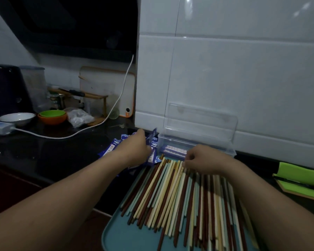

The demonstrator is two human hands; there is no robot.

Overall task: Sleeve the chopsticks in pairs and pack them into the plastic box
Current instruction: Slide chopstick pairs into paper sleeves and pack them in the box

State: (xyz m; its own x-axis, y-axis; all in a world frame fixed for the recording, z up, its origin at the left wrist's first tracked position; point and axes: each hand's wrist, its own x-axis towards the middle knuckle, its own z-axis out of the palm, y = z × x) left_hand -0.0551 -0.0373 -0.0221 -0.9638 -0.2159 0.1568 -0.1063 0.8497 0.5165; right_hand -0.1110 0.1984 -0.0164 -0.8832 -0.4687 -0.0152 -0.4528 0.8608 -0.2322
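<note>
Several loose chopsticks (172,192) in brown, cream and pale blue lie side by side on a teal tray (120,238). Behind the tray stands a clear plastic box (225,151) with its lid up, and sleeved pairs (174,150) lie inside it. A pile of blue and white paper sleeves (114,145) lies left of the box. My left hand (136,147) reaches into that pile, fingers curled among the sleeves. My right hand (203,160) rests on the far ends of the chopsticks, its fingertips pinching at a cream chopstick.
A white cable (65,136) runs across the dark counter from a white adapter (0,127). A white bowl (17,117) and a green and orange bowl (52,115) stand at the back left. A green pouch (297,173) and notebook lie at the right. White tiled wall rises behind the box.
</note>
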